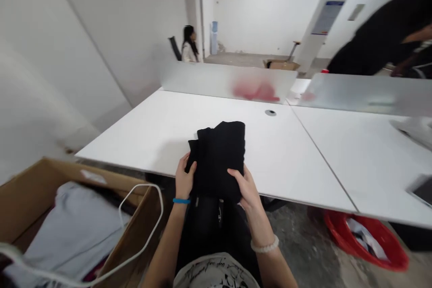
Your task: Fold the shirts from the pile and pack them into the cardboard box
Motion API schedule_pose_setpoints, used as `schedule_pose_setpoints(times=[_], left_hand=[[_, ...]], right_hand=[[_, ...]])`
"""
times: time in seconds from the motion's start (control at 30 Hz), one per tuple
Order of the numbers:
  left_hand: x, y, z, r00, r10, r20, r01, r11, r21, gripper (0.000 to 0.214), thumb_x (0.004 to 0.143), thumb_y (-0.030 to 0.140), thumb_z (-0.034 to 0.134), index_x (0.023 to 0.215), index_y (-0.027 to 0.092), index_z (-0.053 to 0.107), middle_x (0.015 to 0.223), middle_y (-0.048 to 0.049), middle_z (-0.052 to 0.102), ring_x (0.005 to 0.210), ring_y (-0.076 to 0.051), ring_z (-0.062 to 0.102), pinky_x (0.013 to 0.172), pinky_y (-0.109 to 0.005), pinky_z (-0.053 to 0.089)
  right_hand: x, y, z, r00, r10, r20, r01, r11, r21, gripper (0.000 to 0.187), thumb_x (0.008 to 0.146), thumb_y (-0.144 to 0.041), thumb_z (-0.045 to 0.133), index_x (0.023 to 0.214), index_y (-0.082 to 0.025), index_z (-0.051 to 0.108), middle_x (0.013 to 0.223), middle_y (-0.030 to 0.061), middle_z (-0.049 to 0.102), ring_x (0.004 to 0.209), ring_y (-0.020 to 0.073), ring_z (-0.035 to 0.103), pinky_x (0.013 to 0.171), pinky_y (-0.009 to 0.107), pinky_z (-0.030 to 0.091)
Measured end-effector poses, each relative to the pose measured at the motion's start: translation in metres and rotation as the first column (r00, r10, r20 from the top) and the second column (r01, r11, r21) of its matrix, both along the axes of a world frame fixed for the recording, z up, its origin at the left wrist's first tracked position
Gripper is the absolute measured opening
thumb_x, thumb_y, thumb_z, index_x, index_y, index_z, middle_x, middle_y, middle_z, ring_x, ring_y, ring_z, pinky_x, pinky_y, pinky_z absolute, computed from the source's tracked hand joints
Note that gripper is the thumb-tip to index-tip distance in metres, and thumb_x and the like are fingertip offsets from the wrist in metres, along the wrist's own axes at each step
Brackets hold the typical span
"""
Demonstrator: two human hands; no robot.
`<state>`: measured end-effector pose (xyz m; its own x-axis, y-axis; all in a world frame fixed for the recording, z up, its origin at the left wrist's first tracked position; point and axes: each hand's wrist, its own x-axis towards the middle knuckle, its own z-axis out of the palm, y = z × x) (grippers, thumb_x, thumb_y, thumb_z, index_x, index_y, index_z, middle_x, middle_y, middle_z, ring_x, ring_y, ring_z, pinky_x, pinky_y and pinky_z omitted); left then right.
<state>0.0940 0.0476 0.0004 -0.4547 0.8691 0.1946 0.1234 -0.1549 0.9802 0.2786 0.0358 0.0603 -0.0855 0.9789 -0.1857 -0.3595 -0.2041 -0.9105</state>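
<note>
A folded black cloth garment (218,162) hangs between my two hands over the front edge of the white table (141,130). Its exact kind cannot be made out. My left hand (185,174) pinches its left side, thumb in front and fingers mostly behind. On the lower right, my right hand (245,188) grips the cloth with the thumb lying across its face. Several layers show along the upper left of the bundle. The fingers behind the cloth are hidden.
At lower left stands a cardboard box (25,202) with grey clothing (77,225) inside and a white cable across it. A red basin (398,252) is on the floor at right. Frosted dividers (202,78) line the table's back. Two people are beyond them.
</note>
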Motion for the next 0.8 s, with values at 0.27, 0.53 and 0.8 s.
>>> schedule_pose_setpoints(times=[0.27,0.53,0.8], left_hand=[[-0.023,-0.057,0.008,0.879,0.344,0.329,-0.382,0.922,0.056,0.056,0.078,0.040,0.064,0.126,0.016,0.048,0.122,-0.0121,0.063,0.116,-0.025,0.057,0.100,-0.041,0.045],[-0.018,-0.108,0.011,0.705,0.588,0.396,-0.658,0.751,0.055,0.059,0.093,0.040,0.040,0.147,0.027,0.021,0.155,-0.0037,0.021,0.139,-0.020,0.025,0.114,-0.038,0.029],[0.042,-0.179,-0.046,0.869,0.125,0.479,-0.174,0.983,0.058,0.043,0.092,0.040,0.042,0.135,0.036,0.046,0.136,-0.0069,0.053,0.123,-0.024,0.051,0.102,-0.045,0.044]], right_hand=[[-0.047,0.012,0.021,0.953,0.287,0.100,-0.286,0.958,-0.024,0.042,0.065,-0.031,0.070,0.106,-0.022,0.065,0.096,0.0038,0.071,0.079,0.0229,0.067,0.071,0.034,0.055],[-0.136,0.044,0.075,0.843,0.521,0.131,-0.526,0.850,0.009,0.029,0.059,-0.025,0.072,0.087,-0.020,0.068,0.082,-0.0004,0.071,0.073,0.0184,0.065,0.064,0.028,0.052],[-0.272,0.012,0.076,0.598,0.800,0.060,-0.801,0.593,0.082,0.030,0.061,-0.024,0.070,0.090,-0.018,0.066,0.078,-0.0014,0.070,0.073,0.0164,0.063,0.068,0.027,0.050]])
